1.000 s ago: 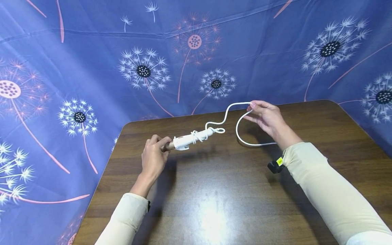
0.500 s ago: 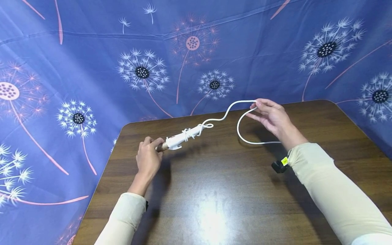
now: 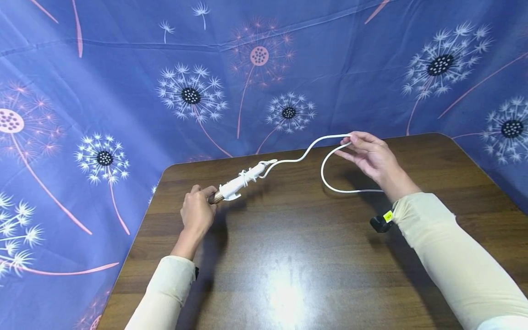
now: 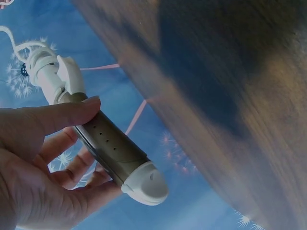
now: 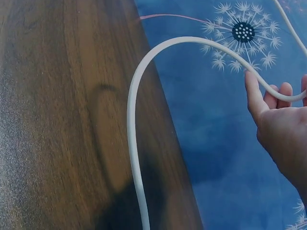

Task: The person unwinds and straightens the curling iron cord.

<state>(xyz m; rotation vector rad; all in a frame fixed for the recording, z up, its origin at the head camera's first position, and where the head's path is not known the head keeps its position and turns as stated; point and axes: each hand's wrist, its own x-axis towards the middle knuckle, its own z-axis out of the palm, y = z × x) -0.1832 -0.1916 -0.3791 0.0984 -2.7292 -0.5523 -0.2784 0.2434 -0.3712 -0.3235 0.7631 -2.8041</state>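
Observation:
A white and bronze hair straightener (image 3: 232, 187) is held up over the table, its white end pointing away to the right. My left hand (image 3: 197, 210) grips the bronze barrel (image 4: 112, 143) between thumb and fingers; the white tip shows past the fingers in the left wrist view. A white cord (image 3: 288, 161) is wound several times round the white handle (image 3: 249, 174). From there it runs in a wave to my right hand (image 3: 373, 158), whose thumb and fingers pinch it. Beyond that grip the cord (image 5: 132, 120) drops in a loop and passes behind the right wrist. Its plug is hidden.
A brown wooden table (image 3: 330, 275) lies under both hands. Behind it hangs a blue cloth (image 3: 350, 68) printed with dandelions, close to the table's far and left edges. A small black device (image 3: 380, 223) with a yellow tag is at the right cuff.
Both hands have drawn apart, the left with the straightener slightly left, the right with the cord to the right. The small cord loop at the handle's end has turned and narrowed.

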